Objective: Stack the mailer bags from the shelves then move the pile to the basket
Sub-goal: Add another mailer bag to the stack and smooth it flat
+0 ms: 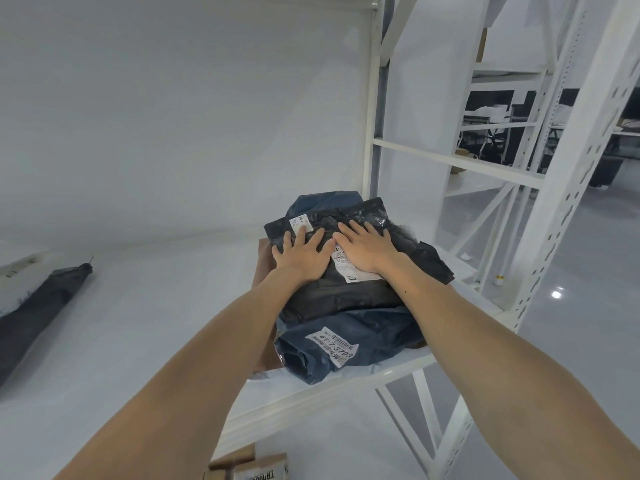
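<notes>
White shelf (145, 323): your left hand (302, 255) and right hand (367, 249) press flat, fingers spread, grasping nothing, steadying the pile of mailer bags (346, 306) at 1 o'clock.

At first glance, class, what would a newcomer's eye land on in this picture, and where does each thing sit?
First, the left hand and the right hand, pressed flat side by side on a black mailer bag that tops a pile near the centre. Beneath it lies a blue mailer bag with a white label, at the white shelf's front right corner. Far left, another dark bag lies alone.
</notes>
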